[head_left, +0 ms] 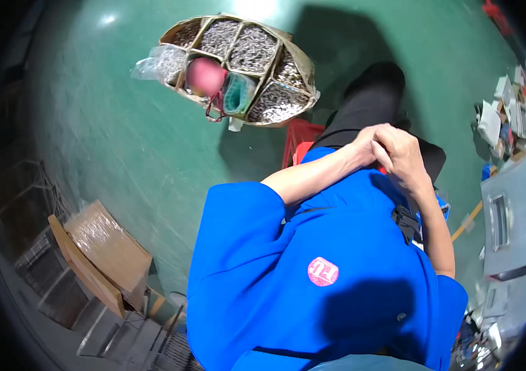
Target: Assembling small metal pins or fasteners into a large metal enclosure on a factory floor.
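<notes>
**Hands clasped at the lap, nothing held**

Left hand (362,148) and right hand (402,154) interlock, clenched on each other above black trousers (371,102), grasping no object. Best kept relaxed, wrists loose. Blue shirt (312,247) is smooth cloth. Divided cardboard box (241,68) of small grey metal parts sits well apart on glossy green floor (120,142).

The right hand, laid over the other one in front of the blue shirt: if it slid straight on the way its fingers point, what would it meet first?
The right hand points toward the left hand and already rests on it, so that comes first. Beyond lies the red plastic crate, though depth is unclear.
</notes>
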`<state>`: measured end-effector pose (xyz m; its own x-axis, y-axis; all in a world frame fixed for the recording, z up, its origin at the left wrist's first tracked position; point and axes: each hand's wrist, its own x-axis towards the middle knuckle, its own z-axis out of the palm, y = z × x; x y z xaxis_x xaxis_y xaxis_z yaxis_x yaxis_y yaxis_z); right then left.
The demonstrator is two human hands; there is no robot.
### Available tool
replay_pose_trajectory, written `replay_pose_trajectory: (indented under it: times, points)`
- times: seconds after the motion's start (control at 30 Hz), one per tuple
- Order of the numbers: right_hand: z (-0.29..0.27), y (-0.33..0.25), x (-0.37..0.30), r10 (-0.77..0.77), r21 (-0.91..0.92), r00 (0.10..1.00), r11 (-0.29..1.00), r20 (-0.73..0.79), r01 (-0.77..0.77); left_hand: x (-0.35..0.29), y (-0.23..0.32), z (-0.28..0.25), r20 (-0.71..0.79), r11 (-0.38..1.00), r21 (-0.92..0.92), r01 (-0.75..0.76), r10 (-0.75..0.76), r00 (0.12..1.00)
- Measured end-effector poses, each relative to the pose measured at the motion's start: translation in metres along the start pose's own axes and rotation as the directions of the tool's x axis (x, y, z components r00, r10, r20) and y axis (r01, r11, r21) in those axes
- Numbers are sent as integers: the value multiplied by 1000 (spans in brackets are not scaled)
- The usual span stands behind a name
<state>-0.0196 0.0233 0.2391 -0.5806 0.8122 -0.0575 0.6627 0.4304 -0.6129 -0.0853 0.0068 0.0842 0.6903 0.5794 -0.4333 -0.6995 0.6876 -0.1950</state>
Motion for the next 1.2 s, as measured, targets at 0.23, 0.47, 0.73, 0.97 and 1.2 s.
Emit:
replay_pose_trajectory:
  times: [0.23, 0.47, 0.73, 0.97, 1.2]
  points:
    - [16, -3, 9, 69, 104, 996, 992, 50, -74, 11, -2, -13, 111, 998, 70, 3, -11, 994]
    - [9, 8, 4, 135, -69, 967, 986, -217, -153, -6, 10, 12, 134, 969, 245, -31, -2, 991]
    - [1, 25, -34, 135, -174, 911, 961, -389, -217, -17, -6, 25, 184, 958, 281, 53, -108, 977]
    - [15, 38, -55, 191, -137, 869, 950, -457, -281, -18, -7, 18, 119, 903, 430, -1, -56, 991]
    - [33, 49, -78, 377, 137, 803, 925, -461, -355, -23, -13, 10, 103, 762, 644, -69, 3, 995]
